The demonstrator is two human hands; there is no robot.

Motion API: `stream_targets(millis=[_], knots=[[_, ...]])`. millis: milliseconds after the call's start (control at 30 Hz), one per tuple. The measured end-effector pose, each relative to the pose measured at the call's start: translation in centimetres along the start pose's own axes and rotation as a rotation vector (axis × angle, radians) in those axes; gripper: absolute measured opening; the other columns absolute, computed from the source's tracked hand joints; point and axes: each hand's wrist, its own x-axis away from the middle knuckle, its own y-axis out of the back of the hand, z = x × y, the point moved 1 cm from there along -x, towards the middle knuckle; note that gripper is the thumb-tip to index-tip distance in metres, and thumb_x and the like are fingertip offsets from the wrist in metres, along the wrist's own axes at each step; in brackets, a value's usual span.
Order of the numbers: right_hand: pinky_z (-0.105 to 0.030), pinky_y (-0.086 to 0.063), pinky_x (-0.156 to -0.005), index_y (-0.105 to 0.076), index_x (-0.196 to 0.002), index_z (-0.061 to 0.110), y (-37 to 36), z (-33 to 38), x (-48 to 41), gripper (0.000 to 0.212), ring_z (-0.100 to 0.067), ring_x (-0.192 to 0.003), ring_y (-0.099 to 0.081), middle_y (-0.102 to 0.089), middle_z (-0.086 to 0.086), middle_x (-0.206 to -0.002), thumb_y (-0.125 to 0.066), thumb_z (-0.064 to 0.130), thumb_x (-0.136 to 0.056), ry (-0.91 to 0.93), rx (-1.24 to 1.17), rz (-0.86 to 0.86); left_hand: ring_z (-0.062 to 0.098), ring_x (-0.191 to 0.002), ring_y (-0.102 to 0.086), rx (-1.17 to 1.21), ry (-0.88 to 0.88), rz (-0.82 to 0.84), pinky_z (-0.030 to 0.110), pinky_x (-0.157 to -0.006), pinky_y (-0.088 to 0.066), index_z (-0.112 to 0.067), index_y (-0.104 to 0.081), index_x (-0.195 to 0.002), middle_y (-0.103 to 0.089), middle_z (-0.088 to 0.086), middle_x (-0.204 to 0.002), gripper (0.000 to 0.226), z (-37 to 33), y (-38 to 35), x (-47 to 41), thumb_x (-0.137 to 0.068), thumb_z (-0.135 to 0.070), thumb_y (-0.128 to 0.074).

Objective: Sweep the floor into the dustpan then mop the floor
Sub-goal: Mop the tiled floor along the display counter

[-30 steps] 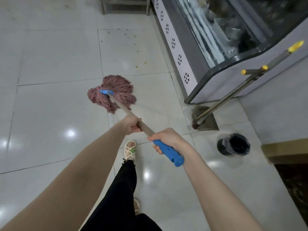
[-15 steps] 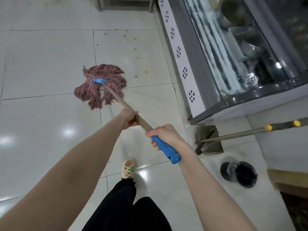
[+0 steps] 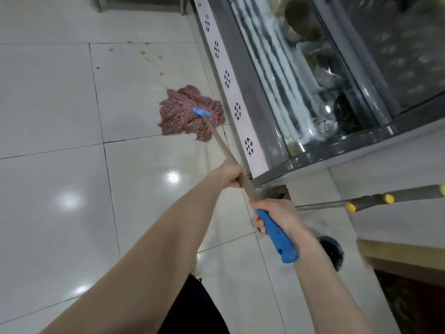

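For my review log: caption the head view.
Left hand and right hand hold a pink string mop on white floor tiles.

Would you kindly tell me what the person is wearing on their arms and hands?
The left hand and right hand wear no gloves, and no ring, watch or bracelet shows. The left forearm and right forearm are bare, with no sleeve in view.

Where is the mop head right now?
Head view, upper centre: the mop head lies on the floor beside the snowflake panel, nearer than the yellow spots.
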Motion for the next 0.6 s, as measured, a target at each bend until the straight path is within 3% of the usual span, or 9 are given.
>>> stream_targets(millis=[67, 133, 167, 267, 433, 600], knots=[[-0.018, -0.039, -0.035, -0.06, -0.077, 0.0, 1.2, 0.2, -0.4, 0.015, -0.014, -0.035, -0.046, -0.053, -0.011, -0.053, -0.07, 0.01, -0.084, -0.006, -0.029, -0.009, 0.015, -0.059, -0.059, 0.0, 0.007, 0.037, 0.03, -0.058, -0.056, -0.005, -0.051, -0.081, -0.057, 0.007, -0.075, 0.015, -0.4, -1.6, -0.5, -0.094, 0.002, -0.048], [-0.019, -0.039, -0.035, -0.058, -0.076, 0.001, 1.3, 0.0, -0.7, 0.016, -0.014, -0.034, -0.045, -0.052, -0.01, -0.051, -0.068, 0.01, -0.085, -0.009, -0.02, 0.022, 0.015, -0.064, -0.059, 0.029, 0.019, 0.055, 0.035, -0.07, -0.054, -0.003, -0.053, -0.087, -0.059, 0.007, -0.077, 0.009, 0.0, -1.8, -1.0, -0.094, 0.0, -0.05], [-0.019, -0.039, -0.035, -0.056, -0.077, 0.002, 1.0, -0.1, -0.7, 0.016, -0.015, -0.034, -0.045, -0.051, -0.01, -0.05, -0.068, 0.009, -0.085, -0.012, -0.001, 0.05, 0.016, -0.066, -0.059, 0.049, 0.024, 0.049, 0.036, -0.072, -0.053, -0.001, -0.054, -0.096, -0.06, 0.008, -0.08, 0.003, 0.3, -1.4, -1.1, -0.095, -0.001, -0.051], [-0.02, -0.041, -0.036, -0.054, -0.081, 0.002, -1.1, -0.2, -0.2, 0.014, -0.015, -0.033, -0.046, -0.051, -0.01, -0.05, -0.067, 0.008, -0.086, -0.028, 0.045, 0.128, 0.018, -0.07, -0.06, 0.055, 0.025, 0.002, 0.037, -0.077, -0.054, 0.004, -0.051, -0.115, -0.06, 0.014, -0.093, 0.021, 1.2, 1.2, -0.5, -0.096, -0.006, -0.052], [-0.021, -0.042, -0.037, -0.054, -0.077, 0.0, -5.3, 0.8, 1.1, 0.017, -0.017, -0.034, -0.047, -0.052, -0.012, -0.051, -0.069, 0.005, -0.083, 0.019, 0.112, 0.208, 0.02, -0.074, -0.06, 0.102, -0.006, -0.066, 0.038, -0.083, -0.053, 0.001, -0.05, -0.109, -0.058, 0.011, -0.082, 0.015, 1.9, 6.8, 1.8, -0.097, -0.007, -0.051], [-0.021, -0.044, -0.039, -0.056, -0.081, -0.001, -12.1, -1.4, 4.2, 0.016, -0.017, -0.035, -0.05, -0.053, -0.013, -0.055, -0.07, 0.006, -0.082, 0.045, 0.203, 0.307, 0.028, -0.092, -0.061, 0.125, -0.012, -0.154, 0.039, -0.09, -0.053, 0.003, -0.051, -0.103, -0.06, 0.017, -0.091, 0.012, 5.7, 14.7, 6.4, -0.098, -0.008, -0.05]])
